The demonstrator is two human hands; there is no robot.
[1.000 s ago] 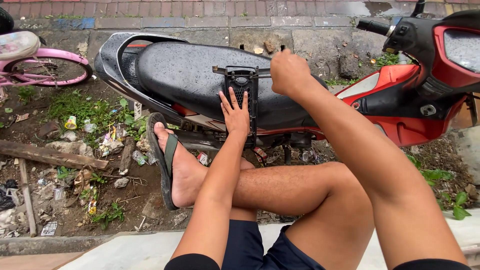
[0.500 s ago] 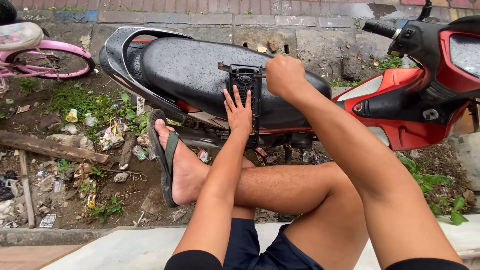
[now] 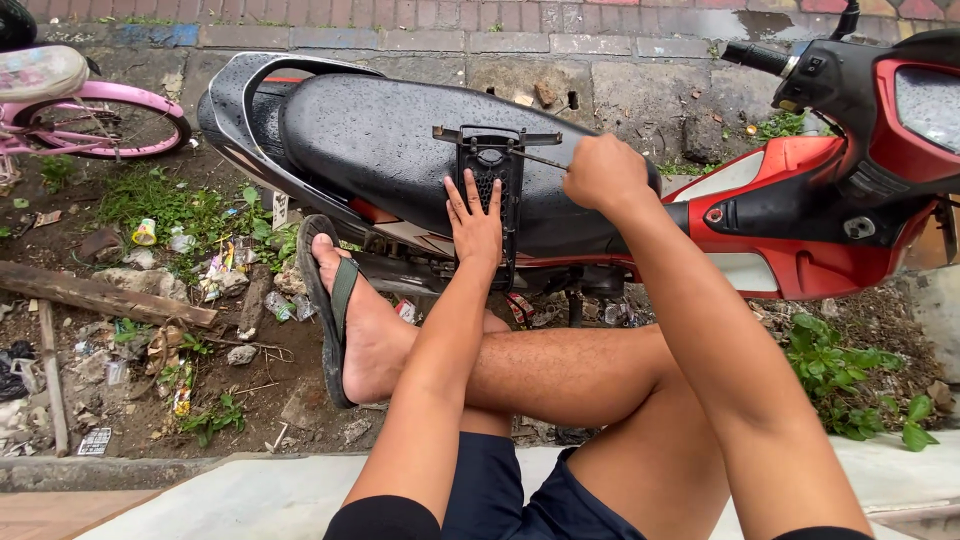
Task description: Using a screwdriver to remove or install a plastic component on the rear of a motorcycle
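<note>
The left hand [image 3: 474,222] lies flat, fingers spread, on the lower half of a black plastic bracket [image 3: 492,175], pressing it against the seat [image 3: 390,140] of a parked scooter [image 3: 800,210]. Its grip is open; nothing is pinched. The right hand [image 3: 605,172] is closed in a fist round the handle of a screwdriver [image 3: 535,158]; the handle is hidden inside the fist, and only the thin metal shaft shows, running left from the fist to the upper part of the bracket. The tip meets the bracket just below its crossbar.

The bracket stands roughly upright on the near slope of the seat, its crossbar at the top, its ribbed body hanging down over the seat edge. The seat surface is wet and black. The scooter's red body panels and handlebar lie to the right.

The person sits on a pale kerb [image 3: 250,495], left leg crossed over the right. The bare left foot, in a dark sandal [image 3: 322,300], points towards the scooter. Litter and weeds cover the soil [image 3: 150,300] at left. A pink bicycle [image 3: 90,110] stands at upper left, well apart from the hands.
</note>
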